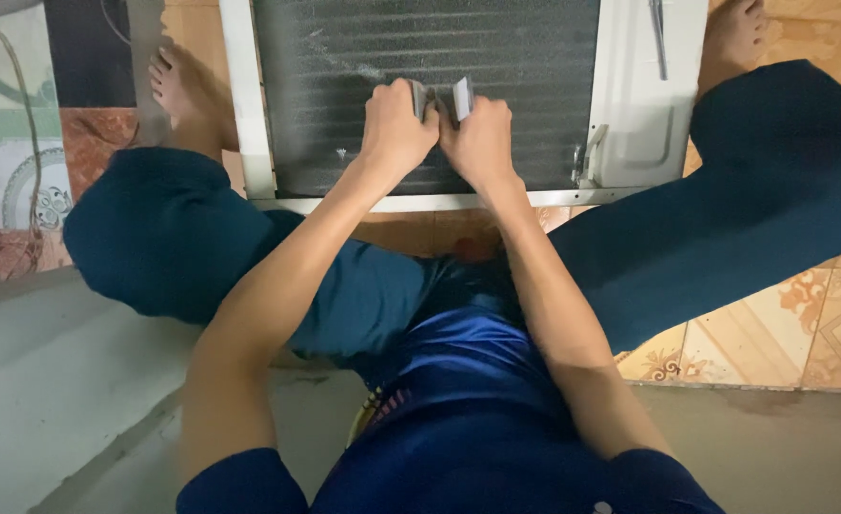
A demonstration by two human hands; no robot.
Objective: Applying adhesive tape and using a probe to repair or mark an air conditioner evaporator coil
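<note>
Tiled floor (820,324); both hands (439,133) grip what seems a brush (460,97).

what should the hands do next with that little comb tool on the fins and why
Probably draw the small grey tool down along the dark finned panel. The left hand and right hand grip it together, pressed against the fins near mid-panel, and pale dusty streaks show on the fins at upper left. The white frame lies steady between the legs.

— What's between your fingers (418,95)?

— Your fists cover most of it; only a small grey tool (462,96) pokes out above them, its kind unclear.

— And beyond your fingers?

— The finned panel (420,48) runs off the top edge.
</note>
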